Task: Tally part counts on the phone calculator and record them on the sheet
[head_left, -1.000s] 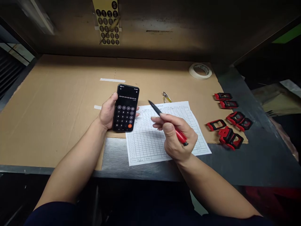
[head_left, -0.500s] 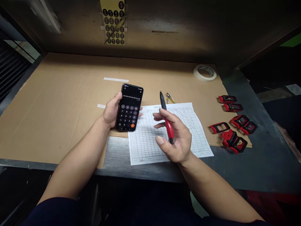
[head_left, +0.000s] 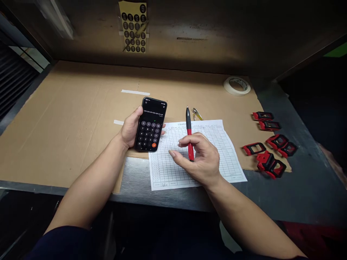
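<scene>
My left hand [head_left: 132,126] is wrapped round a black smartphone [head_left: 150,124], thumb along its left edge and fingertips showing at the right. A calculator with a row of added numbers is on its screen. In my right hand [head_left: 202,157] a red and black pen [head_left: 189,135] rests between the fingers, its tip pointing up and away from me. The thumb and index finger of that hand are apart. Under the right hand lies a white printed form [head_left: 173,173] with a grid, partly covered by the hand and the phone.
Nail clippers [head_left: 197,113] lie just beyond the form. A roll of masking tape [head_left: 236,86] sits at the back right of the cardboard sheet [head_left: 89,108]. Several red and black plastic parts [head_left: 271,164] lie at the right. A yellow sticker sheet [head_left: 135,29] hangs on the metal back wall.
My right thumb and index finger have drawn nearer to each other and shifted slightly left, and the pen stands straighter in the hand. The left hand still holds the phone.
</scene>
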Available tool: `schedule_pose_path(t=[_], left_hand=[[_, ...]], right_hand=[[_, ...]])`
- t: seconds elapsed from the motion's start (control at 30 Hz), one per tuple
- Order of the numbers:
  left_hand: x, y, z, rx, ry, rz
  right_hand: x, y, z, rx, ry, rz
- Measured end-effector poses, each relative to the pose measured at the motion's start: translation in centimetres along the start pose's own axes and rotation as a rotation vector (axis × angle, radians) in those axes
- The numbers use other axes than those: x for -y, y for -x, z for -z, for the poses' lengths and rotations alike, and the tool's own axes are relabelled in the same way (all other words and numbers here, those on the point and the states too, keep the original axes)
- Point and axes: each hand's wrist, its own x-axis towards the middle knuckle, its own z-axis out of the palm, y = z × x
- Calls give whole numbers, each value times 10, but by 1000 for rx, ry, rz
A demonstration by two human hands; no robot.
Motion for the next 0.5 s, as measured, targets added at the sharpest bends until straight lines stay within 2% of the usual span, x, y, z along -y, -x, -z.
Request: schedule_pose_path(t=[0.13, 0.5], left_hand=[[0, 0, -2, -28, -2, -2], [0, 0, -1, -14, -11, 2]], right_hand=[[-1, 1, 0, -33, -21, 32], [-3, 4, 0, 28, -16, 36]])
